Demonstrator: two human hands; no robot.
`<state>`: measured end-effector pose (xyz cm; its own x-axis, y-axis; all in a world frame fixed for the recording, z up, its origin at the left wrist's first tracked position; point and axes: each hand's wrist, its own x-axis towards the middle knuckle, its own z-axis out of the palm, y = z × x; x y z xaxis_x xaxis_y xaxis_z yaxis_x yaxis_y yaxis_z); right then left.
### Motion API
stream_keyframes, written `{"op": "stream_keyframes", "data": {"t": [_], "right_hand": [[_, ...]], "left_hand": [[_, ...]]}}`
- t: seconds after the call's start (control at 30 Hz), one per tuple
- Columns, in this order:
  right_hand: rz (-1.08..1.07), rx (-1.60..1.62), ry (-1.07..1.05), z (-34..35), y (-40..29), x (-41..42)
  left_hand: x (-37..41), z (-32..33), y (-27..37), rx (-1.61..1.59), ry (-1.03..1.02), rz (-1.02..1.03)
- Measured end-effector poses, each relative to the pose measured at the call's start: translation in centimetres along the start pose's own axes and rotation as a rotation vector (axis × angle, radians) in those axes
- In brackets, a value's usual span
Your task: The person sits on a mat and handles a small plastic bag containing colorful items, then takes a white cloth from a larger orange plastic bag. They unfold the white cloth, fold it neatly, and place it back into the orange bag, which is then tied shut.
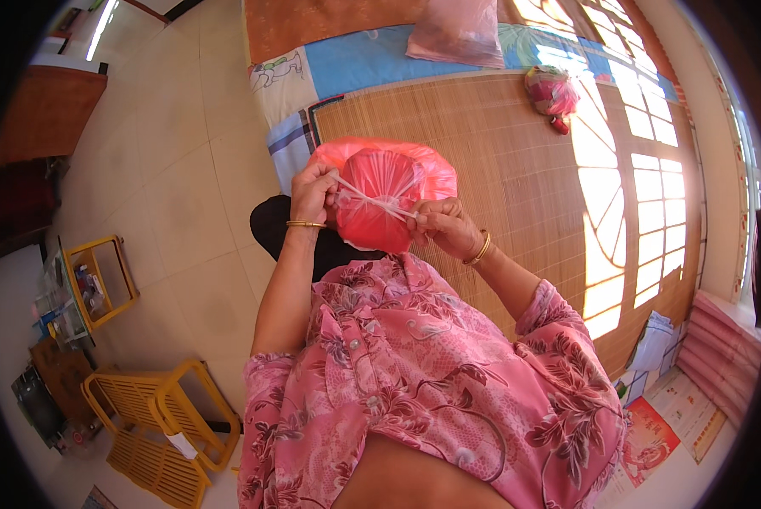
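Observation:
In front of me is a round bundle wrapped in a thin plastic bag (pixel 377 238), something red showing through it. Its gathered mouth is twisted into narrow strands (pixel 374 200) that cross over the bundle. My left hand (pixel 315 196) pinches one end of the strands. At the right, the other end is pinched between the thumb and fingers of my right hand (pixel 445 224). A looser pinkish-red plastic bag (pixel 430 159) spreads behind and around the bundle. What the wrapped thing is, I cannot tell.
A bamboo mat (pixel 495 172) covers the bed beside me. On it lies a knotted bag (pixel 551 94) with a small red object; a pale pink plastic bag (pixel 457 32) rests on the blue cloth (pixel 368 54). A yellow slatted chair (pixel 158 420) stands on the tiled floor (pixel 177 210).

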<state>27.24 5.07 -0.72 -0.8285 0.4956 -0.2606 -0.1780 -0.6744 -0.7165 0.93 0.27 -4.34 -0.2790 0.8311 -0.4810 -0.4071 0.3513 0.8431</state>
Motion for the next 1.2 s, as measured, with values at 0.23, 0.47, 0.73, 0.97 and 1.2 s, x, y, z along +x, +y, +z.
{"op": "stream_keyframes", "data": {"t": [0.23, 0.47, 0.73, 0.97, 1.2], "right_hand": [[-0.248, 0.07, 0.173, 0.9, -0.4, 1.4], [-0.187, -0.233, 0.193, 3.5, -2.8, 3.5], [-0.137, -0.441, 0.154, 3.7, -1.6, 4.0], [-0.274, -0.93, 0.24, 4.4, -2.1, 3.9], [-0.482, -0.978, 0.232, 4.6, -2.0, 2.6]], "left_hand": [[-4.6, 0.8, 6.4, 0.251, -0.345, 0.305], [-6.9, 4.2, 6.6, 0.129, -0.429, 0.175], [-7.0, 5.1, 4.3, 0.011, -0.377, 0.026], [-6.7, 5.2, 4.0, 0.015, -0.322, 0.07], [-5.5, 5.2, 4.7, 0.373, -0.338, 0.089]]}}
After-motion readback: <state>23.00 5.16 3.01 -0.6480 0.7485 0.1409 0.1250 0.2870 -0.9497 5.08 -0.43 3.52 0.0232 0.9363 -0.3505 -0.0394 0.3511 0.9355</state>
